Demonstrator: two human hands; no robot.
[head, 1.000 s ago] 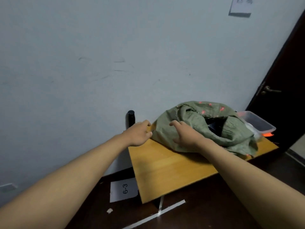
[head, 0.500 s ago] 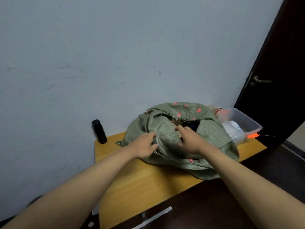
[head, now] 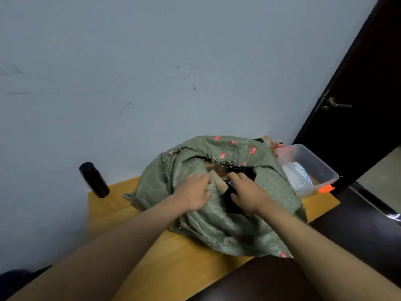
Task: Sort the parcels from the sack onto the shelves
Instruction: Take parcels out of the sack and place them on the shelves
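A green woven sack (head: 243,227) with red marks lies on a yellow wooden table (head: 173,266). Its mouth faces me and is pulled apart. My left hand (head: 193,192) grips the sack's left lip. My right hand (head: 245,192) is closed on a black parcel (head: 232,205) at the opening. A brown cardboard parcel (head: 220,181) shows between my hands, and more dark contents lie deeper inside, mostly hidden by the cloth. No shelves are in view.
A black cylindrical bottle (head: 94,180) stands at the table's back left corner by the grey wall. A clear plastic bin (head: 308,168) with papers and an orange clip sits right of the sack. A dark door (head: 358,94) is at the right.
My view came closer and lower over the sack. Both hands moved from the top of the cloth to its mouth and spread it, and my right hand took hold of the black parcel.
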